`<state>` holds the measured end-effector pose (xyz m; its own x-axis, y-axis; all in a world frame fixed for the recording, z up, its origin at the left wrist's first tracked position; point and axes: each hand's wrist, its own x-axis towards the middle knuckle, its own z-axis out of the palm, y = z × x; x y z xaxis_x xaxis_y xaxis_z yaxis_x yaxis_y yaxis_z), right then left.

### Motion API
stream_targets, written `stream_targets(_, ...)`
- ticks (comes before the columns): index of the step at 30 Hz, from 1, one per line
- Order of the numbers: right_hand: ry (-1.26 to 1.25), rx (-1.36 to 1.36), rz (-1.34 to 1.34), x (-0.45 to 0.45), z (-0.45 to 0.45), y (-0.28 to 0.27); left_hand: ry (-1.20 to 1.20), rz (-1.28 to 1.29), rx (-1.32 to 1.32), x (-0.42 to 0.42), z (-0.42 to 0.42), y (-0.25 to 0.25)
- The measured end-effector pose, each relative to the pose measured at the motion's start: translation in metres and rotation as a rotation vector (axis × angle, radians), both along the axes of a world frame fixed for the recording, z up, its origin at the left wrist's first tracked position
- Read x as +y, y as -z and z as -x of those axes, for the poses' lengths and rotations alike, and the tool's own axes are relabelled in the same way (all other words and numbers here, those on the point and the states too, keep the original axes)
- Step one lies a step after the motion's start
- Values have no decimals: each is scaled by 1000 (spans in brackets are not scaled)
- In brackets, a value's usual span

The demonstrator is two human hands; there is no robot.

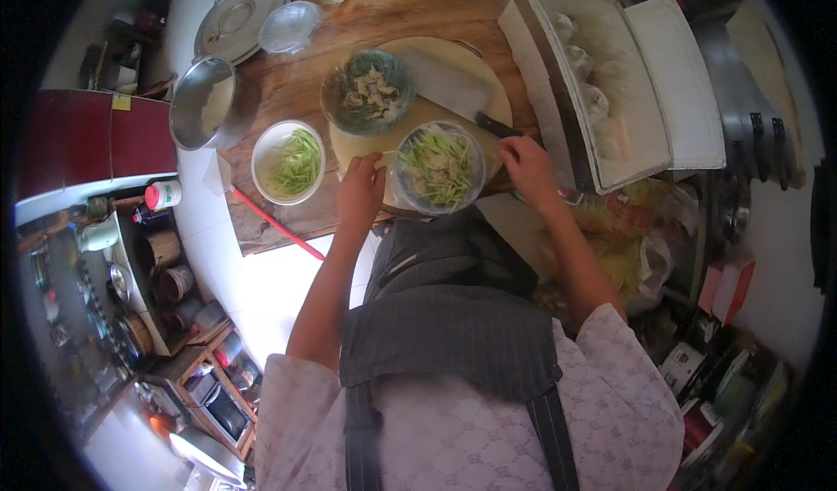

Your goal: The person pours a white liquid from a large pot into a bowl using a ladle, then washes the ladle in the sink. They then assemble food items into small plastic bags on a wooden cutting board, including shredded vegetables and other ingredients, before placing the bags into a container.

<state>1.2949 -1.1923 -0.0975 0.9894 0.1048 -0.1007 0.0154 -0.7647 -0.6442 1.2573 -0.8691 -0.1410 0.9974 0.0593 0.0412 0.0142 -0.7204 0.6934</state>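
Note:
My left hand [361, 189] is at the left side of a clear bowl [480, 176] with green vegetable strips [451, 153] and a pale minced mix on top. One pale strip reaches from this bowl to my left fingertips; whether they pinch it is unclear. On the bowl's right, my right hand [528, 167] has loosely curled fingers, with nothing seen in them. Just above them lies the dark handle of a cleaver [458, 85]. Its blade rests on a round cutting board [366, 139], beside a green bowl [330, 98] of the same looking mix [373, 95].
A white bowl [259, 183] of green strips, a steel pot [245, 108] and a red-handled tool [274, 219] are at left. Behind them lie a round metal lid [268, 0] and a plastic-covered bowl [291, 26]. A foam box [628, 92] with wrapped items stands at right.

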Motion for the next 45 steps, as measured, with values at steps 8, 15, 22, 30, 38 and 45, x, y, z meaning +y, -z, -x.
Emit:
stream_targets(8, -15, 99, 136, 8, -2, 40, -12, -339, 173, 0, -29, 21)
stream_targets(15, -38, 86, 213, 10, -8, 58, -241, -93, 149, -7, 7, -19)
stream_targets(22, 168, 213, -227, 11, -17, 34, -128, 140, -8, -49, 7, -46)
stream_targets(30, -91, 39, -437, 94, -43, 18, -175, 814, 416, -32, 43, 8)
stream_targets(38, -368, 232, -508, 100, -9, -59, -174, 781, 387, -33, 37, 2)
stream_targets(45, 314, 468, -1082, 11, 31, -49, -111, 979, 363, -29, 35, 8)
